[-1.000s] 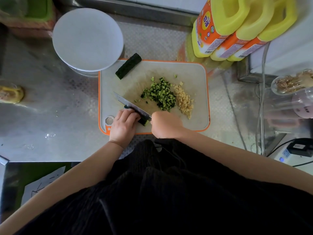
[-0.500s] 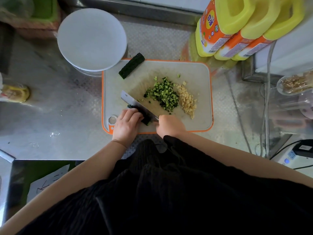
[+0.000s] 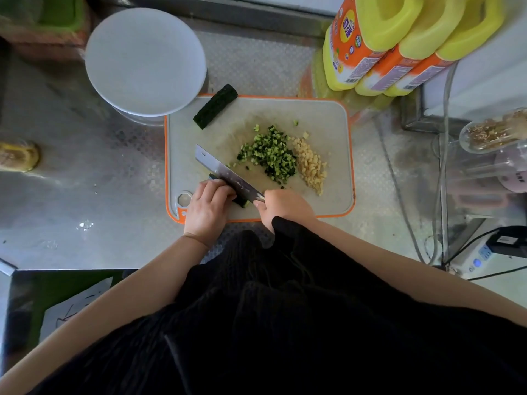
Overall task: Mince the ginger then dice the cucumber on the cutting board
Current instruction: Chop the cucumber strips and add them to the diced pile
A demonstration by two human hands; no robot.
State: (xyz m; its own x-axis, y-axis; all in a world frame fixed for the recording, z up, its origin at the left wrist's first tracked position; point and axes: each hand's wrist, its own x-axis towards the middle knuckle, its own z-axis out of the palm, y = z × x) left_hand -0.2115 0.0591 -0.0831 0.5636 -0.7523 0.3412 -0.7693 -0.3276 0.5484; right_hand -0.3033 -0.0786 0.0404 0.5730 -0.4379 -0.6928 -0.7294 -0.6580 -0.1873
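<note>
Left hand [image 3: 209, 205] fingers curled, pinning cucumber strip [image 3: 241, 202]; right hand [image 3: 285, 206] gripping knife [image 3: 228, 175], blade angled.

The table [image 3: 71, 195] is metal with a dull sheen, embossed in a fine diamond grain across its middle band and smoother at the left. The board [image 3: 322, 115] looks like matt grey plastic with a glossy orange rim. The knife [image 3: 225, 173] blade is bright, polished steel, speckled with wet bits. The cucumber piece [image 3: 216, 110] at the board's upper left has dark, rough, bumpy skin. The bowl [image 3: 145, 61] is smooth, matt white. The bottles [image 3: 410, 44] at upper right are shiny yellow plastic with glossy orange labels. The jar [image 3: 493, 135] at right is clear and glassy.
</note>
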